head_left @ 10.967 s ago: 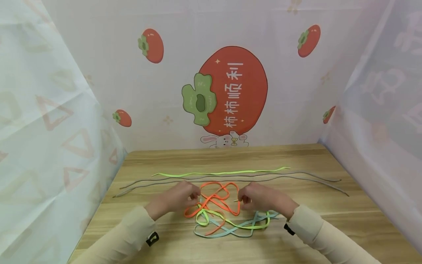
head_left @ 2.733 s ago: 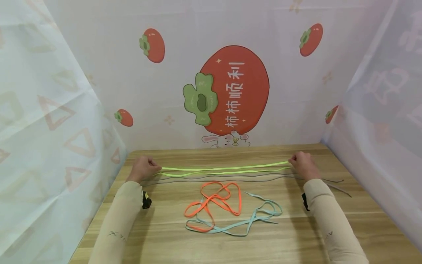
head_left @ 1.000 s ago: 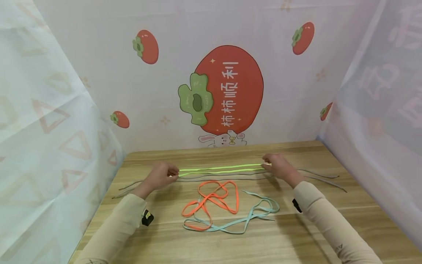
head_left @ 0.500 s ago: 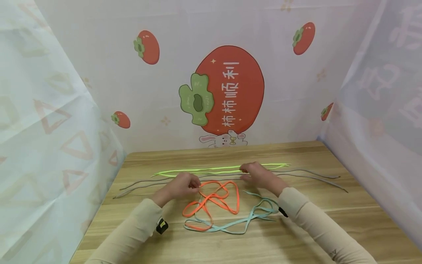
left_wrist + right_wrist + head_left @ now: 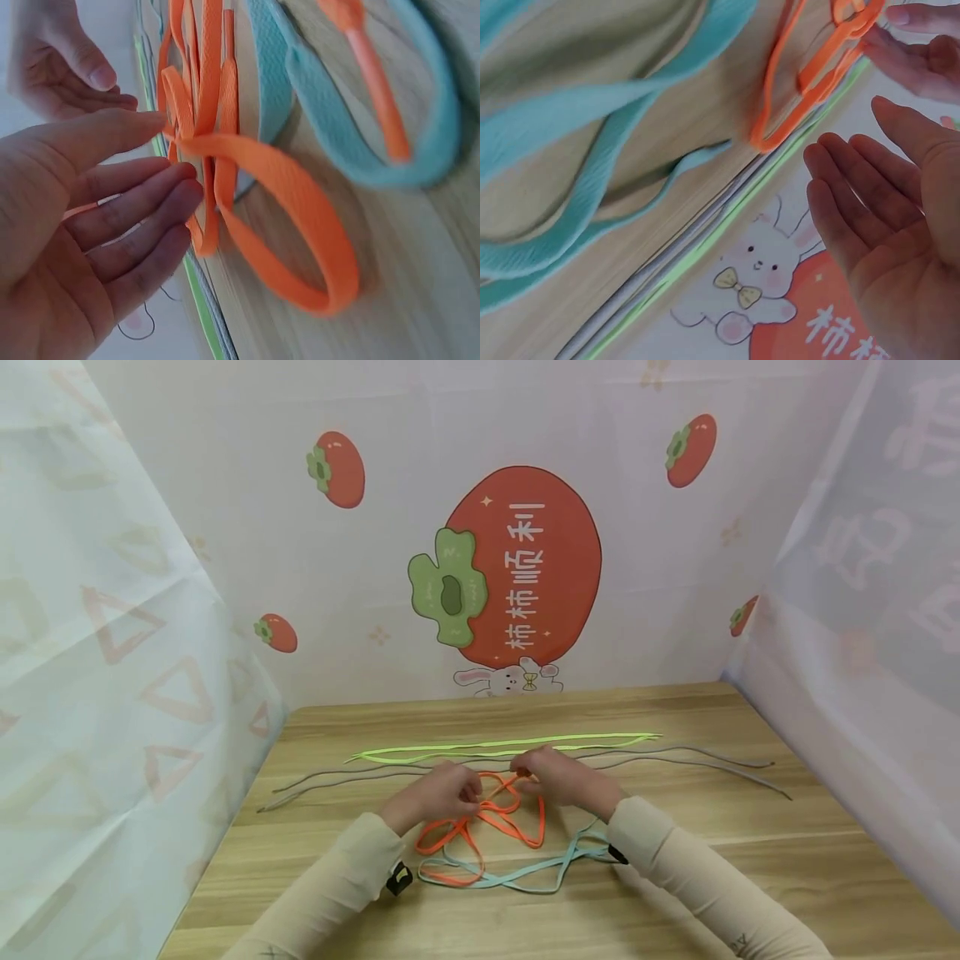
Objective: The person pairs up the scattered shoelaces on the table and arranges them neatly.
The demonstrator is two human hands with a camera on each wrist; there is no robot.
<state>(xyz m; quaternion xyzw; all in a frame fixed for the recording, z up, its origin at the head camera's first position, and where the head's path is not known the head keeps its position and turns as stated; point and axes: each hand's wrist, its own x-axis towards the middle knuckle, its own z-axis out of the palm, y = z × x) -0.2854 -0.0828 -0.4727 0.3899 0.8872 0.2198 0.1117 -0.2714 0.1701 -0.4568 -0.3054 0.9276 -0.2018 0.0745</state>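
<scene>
An orange shoelace (image 5: 542, 818) lies in loose loops at the middle of the table, with both hands over its far part. My left hand (image 5: 442, 793) is at its left side; in the left wrist view the thumb tip is close to a strand of the orange shoelace (image 5: 337, 240), the fingers relaxed and apart from the thumb. To the right, my right hand (image 5: 566, 777) hovers with loosely bent fingers and holds nothing in the right wrist view. A light blue shoelace (image 5: 528, 867) lies tangled nearer the front, one orange end crossing it.
Two yellow-green shoelaces (image 5: 480, 744) stretch side by side across the back of the wooden table (image 5: 420, 935). Just in front of them run two grey shoelaces (image 5: 720, 762). Printed cloth walls (image 5: 637, 610) stand behind and on both sides.
The second yellow-green shoelace was laid along the back and let go. Both hands then came inward and forward to the orange shoelace, which keeps its shape.
</scene>
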